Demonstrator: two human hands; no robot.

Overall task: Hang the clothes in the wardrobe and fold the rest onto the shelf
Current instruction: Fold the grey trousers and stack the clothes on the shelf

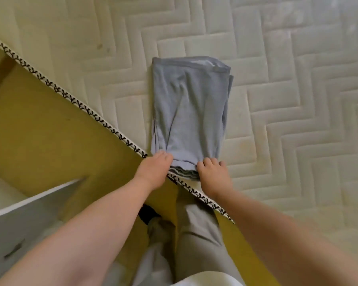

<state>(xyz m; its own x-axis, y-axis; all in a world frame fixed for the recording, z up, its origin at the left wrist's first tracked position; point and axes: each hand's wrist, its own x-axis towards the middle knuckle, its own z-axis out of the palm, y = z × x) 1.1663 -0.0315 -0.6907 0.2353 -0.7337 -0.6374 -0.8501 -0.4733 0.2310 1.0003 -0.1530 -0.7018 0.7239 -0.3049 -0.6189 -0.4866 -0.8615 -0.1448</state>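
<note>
On the mattress (277,104), near its edge, the folded grey garment (190,108) lies flat. The left hand (153,168) and right hand (213,172) pinch its near corners; lifting both evenly should keep the fold square.

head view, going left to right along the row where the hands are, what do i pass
mustard-yellow surface beside the bed → left hand → near edge of the folded grey-blue fabric garment → right hand → cream quilted mattress
</note>
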